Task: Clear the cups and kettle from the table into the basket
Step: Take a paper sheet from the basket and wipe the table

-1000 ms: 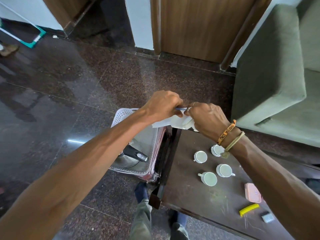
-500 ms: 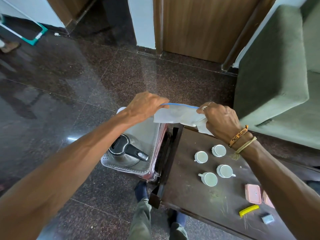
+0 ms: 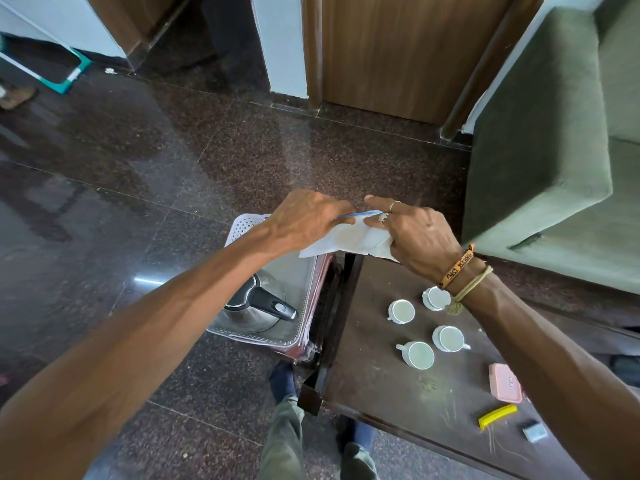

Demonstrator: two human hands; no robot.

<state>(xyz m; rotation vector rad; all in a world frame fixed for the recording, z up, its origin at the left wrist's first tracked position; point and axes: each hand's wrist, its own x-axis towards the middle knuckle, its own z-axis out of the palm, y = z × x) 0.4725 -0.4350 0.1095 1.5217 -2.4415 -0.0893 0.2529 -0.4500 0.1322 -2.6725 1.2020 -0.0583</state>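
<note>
Both hands hold a clear zip bag [image 3: 349, 237] with a blue seal strip above the far end of the table. My left hand [image 3: 304, 220] pinches its top edge from the left. My right hand [image 3: 412, 233] grips the bag's right side, index finger stretched out. A steel kettle [image 3: 256, 306] with a black lid and handle sits in the white perforated basket [image 3: 242, 226] on the floor, left of the table. Several white cups [image 3: 401, 311] stand on the dark wooden table [image 3: 381, 386], below my right wrist.
A pink lidded box [image 3: 504, 382], a yellow comb [image 3: 497, 416] and a small grey block [image 3: 535, 431] lie on the table's near right. A green sofa [image 3: 540, 150] stands to the right. My feet [image 3: 284, 379] are on the dark granite floor beside the table corner.
My hands spread apart along the bag's blue strip half a second ago and have now come back close together. The kettle, basket and cups have not moved.
</note>
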